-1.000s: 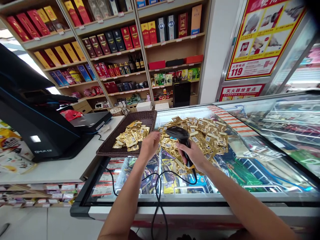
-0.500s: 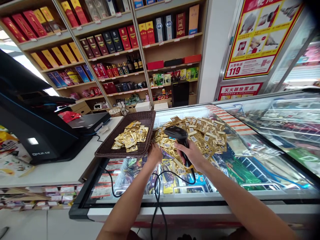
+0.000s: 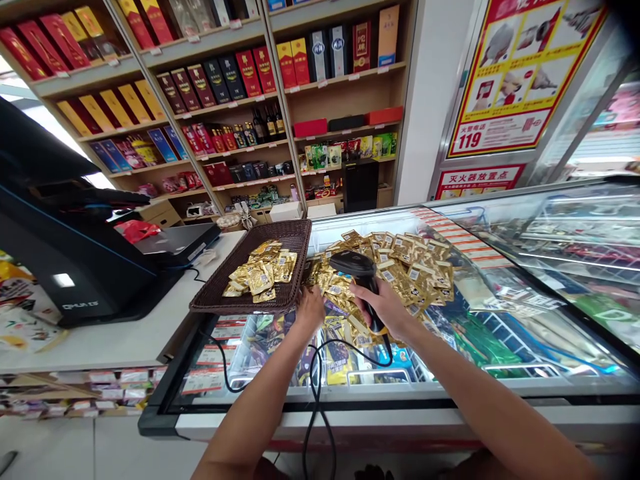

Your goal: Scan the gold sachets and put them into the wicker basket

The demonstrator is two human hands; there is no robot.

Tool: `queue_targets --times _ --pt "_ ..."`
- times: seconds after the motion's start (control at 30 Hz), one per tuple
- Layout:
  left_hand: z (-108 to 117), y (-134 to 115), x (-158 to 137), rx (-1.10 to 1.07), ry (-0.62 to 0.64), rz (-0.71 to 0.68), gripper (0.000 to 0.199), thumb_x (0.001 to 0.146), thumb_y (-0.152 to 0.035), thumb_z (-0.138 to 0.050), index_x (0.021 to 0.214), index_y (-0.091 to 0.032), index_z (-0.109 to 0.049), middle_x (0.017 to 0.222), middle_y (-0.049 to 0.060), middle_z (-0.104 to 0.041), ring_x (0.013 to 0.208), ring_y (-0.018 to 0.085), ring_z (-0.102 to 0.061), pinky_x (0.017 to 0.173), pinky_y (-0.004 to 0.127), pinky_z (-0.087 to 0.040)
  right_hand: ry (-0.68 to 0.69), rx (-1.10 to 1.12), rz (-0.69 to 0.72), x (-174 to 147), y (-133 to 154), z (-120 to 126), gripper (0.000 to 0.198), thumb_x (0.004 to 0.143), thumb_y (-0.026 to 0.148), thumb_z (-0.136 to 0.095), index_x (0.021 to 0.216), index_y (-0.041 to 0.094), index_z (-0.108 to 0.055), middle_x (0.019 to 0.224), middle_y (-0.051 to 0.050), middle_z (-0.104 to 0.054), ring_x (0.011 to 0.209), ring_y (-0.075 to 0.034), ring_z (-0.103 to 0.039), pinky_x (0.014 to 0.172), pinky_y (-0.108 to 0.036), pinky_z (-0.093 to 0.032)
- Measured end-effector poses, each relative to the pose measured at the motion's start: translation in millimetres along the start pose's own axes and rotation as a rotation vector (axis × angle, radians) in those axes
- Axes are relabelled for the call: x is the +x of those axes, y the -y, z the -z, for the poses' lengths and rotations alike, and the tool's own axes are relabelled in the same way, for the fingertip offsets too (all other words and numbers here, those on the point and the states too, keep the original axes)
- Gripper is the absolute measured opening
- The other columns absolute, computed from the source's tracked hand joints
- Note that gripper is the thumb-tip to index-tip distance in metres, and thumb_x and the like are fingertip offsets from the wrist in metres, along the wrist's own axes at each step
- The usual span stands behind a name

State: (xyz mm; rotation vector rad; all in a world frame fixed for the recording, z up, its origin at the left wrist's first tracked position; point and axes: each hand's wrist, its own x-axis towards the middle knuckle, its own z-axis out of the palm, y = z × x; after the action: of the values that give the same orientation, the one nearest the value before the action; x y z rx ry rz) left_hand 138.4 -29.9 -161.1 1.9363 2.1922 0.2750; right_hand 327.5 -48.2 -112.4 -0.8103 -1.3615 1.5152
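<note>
My right hand (image 3: 383, 303) is wrapped round the handle of a black barcode scanner (image 3: 356, 265), holding its head above a heap of gold foil packets (image 3: 400, 257). The heap lies on the glass top of a chest freezer. At the heap's left side is my left hand (image 3: 311, 308), close against the right edge of a brown woven basket (image 3: 220, 293). Its fingers are bent, and their tips are partly hidden, so whatever they pinch cannot be made out. More gold packets (image 3: 263, 273) lie inside the basket.
The scanner's black cable (image 3: 315, 380) loops over the freezer (image 3: 240, 420) front. On the left, a dark checkout machine (image 3: 90, 260) stands on a white counter (image 3: 165, 327). Behind are shelves (image 3: 345, 107) of boxes and bottles. Bagged goods (image 3: 485, 347) show through the glass.
Both hands stay almost in place, the right still holding the scanner. The left fingers shift only slightly beside the basket, and the view tilts a little.
</note>
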Motion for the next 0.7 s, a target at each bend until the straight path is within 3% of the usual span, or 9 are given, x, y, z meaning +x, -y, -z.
queue_targets --times 0.2,0.3,0.37,0.5,0.6,0.7 --pt "5.2 5.2 3.1 -0.074 0.035 -0.161 0.041 0.095 -0.020 -0.048 0.136 -0.026 -0.051 0.134 0.017 -0.049 0.117 0.031 -0.057 0.098 0.045 -0.045 0.005 -0.026 0.004 0.7 -0.4 0.9 0.032 0.083 0.048 -0.067 0.084 0.020 -0.052 0.054 0.007 -0.052 0.034 -0.007 -0.043 0.034 -0.019 -0.035" --pt "4.4 8.0 7.4 -0.127 0.036 -0.225 0.051 0.091 -0.020 -0.056 0.140 -0.024 -0.045 0.128 0.015 -0.053 0.122 0.030 -0.053 0.100 0.043 -0.044 0.006 -0.026 0.001 0.5 -0.5 1.6 0.032 0.084 0.048 -0.067 0.081 0.021 -0.050 0.055 0.007 -0.053 0.034 -0.007 -0.043 0.034 -0.020 -0.034" --pt "-1.1 9.4 10.8 -0.168 0.028 -0.256 0.055 0.092 -0.028 -0.055 0.144 -0.022 -0.039 0.135 0.017 -0.050 0.129 0.031 -0.048 0.103 0.046 -0.043 0.016 -0.022 0.000 0.3 -0.8 1.8 0.033 0.084 0.048 -0.067 0.079 0.021 -0.050 0.054 0.006 -0.053 0.034 -0.007 -0.044 0.034 -0.020 -0.035" --pt "-15.3 9.9 17.2 -0.238 -0.003 -0.319 0.040 0.098 -0.036 -0.042 0.135 -0.022 -0.046 0.149 0.015 -0.040 0.142 0.031 -0.033 0.112 0.052 -0.032 0.028 -0.015 0.007 -0.3 -1.2 1.8 0.032 0.083 0.048 -0.068 0.080 0.021 -0.052 0.055 0.006 -0.052 0.035 -0.008 -0.045 0.035 -0.021 -0.036" --pt "-17.5 9.3 18.8 -0.275 -0.020 -0.336 0.035 0.093 -0.034 -0.055 0.125 -0.021 -0.052 0.134 0.014 -0.053 0.131 0.030 -0.046 0.108 0.049 -0.037 0.022 -0.019 0.006 -0.2 -1.3 1.7 0.033 0.083 0.049 -0.068 0.081 0.021 -0.052 0.056 0.005 -0.053 0.036 -0.008 -0.045 0.035 -0.022 -0.036" --pt "-10.4 7.9 17.6 -0.325 -0.090 -0.315 0.044 0.082 -0.032 -0.070 0.121 -0.018 -0.054 0.121 0.014 -0.057 0.114 0.030 -0.054 0.096 0.046 -0.046 0.012 -0.013 -0.002 0.6 -1.8 1.7 0.033 0.082 0.050 -0.069 0.081 0.021 -0.052 0.057 0.005 -0.054 0.036 -0.008 -0.045 0.035 -0.022 -0.036"
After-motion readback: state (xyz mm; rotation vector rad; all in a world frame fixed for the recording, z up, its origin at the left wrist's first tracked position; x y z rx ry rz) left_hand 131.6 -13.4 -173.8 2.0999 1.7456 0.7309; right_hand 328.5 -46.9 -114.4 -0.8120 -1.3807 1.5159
